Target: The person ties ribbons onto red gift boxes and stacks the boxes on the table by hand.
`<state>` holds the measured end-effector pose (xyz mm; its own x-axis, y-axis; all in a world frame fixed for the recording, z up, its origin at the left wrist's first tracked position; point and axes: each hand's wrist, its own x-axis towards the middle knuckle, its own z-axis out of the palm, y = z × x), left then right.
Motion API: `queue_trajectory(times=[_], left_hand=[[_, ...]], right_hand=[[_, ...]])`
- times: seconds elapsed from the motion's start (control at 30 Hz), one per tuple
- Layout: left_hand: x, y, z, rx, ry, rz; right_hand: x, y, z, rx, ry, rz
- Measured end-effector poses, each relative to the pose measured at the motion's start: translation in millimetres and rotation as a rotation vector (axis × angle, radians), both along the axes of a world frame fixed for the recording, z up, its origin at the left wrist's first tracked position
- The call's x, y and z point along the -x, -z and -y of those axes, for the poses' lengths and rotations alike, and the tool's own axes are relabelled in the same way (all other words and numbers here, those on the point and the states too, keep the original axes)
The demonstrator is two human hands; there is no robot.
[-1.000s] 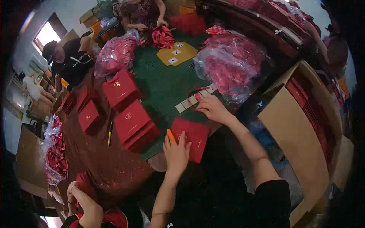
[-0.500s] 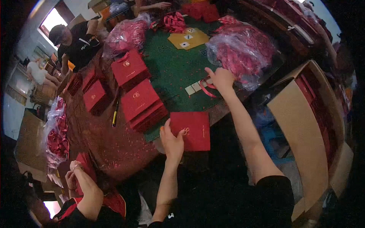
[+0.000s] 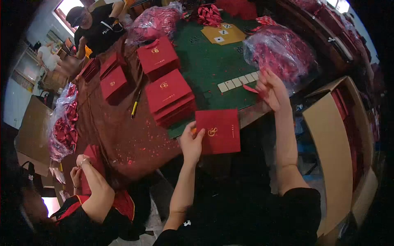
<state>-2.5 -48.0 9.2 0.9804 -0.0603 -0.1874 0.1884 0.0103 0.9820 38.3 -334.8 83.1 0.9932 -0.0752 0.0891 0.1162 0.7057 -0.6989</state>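
At the table's near edge, my left hand [image 3: 191, 141] grips the left side of a red bag with gold lettering [image 3: 219, 132], thumb on its front. Something orange shows at the fingers. My right hand [image 3: 271, 89] is raised by the right table edge, fingers pinched on a red ribbon [image 3: 250, 88] that hangs beside them. A white segmented strip [image 3: 238, 81] lies on the green mat [image 3: 197, 53] left of that hand. Behind it sits a clear plastic bag of red ribbons [image 3: 281, 51]. Stacked red bags [image 3: 169, 92] stand left of the held one.
A yellow-handled tool [image 3: 135, 107] lies on the brown cloth [image 3: 123, 135]. Playing cards rest on yellow card [image 3: 209, 33]. A cardboard box [image 3: 330, 139] of red bags stands at right. One person's arms [image 3: 96, 178] are at lower left; another person [image 3: 98, 28] is across.
My right hand has moved from the white strip to the right, lifting a red ribbon. The red bag is now held upright in my left hand. The view has shifted.
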Motion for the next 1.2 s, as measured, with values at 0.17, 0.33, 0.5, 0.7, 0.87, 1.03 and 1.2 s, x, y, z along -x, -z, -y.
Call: queue_trajectory(times=[0.17,0.33,0.5,0.7,0.87,1.03,1.2], left_hand=[[-7,6,2,0.055,0.003,0.032],[-7,23,0,0.056,-0.013,0.077],[-2,0,5,0.055,-0.040,0.035],[8,-8,2,-0.020,-0.071,0.077],[10,11,-13,0.095,0.021,0.214],[14,-14,-7,-0.067,-0.041,0.100],[3,13,-7,-0.005,-0.010,0.160]], right_hand=[[101,-57,-12,0.155,0.169,0.111],[144,-69,2,0.149,0.134,0.808],[128,-84,-22,0.119,0.068,0.784],[81,-19,-87,0.903,-0.078,0.276],[74,32,-145,1.036,-0.016,0.117],[63,46,-141,1.437,-0.082,0.189],[59,54,-138,1.377,0.154,0.351]])
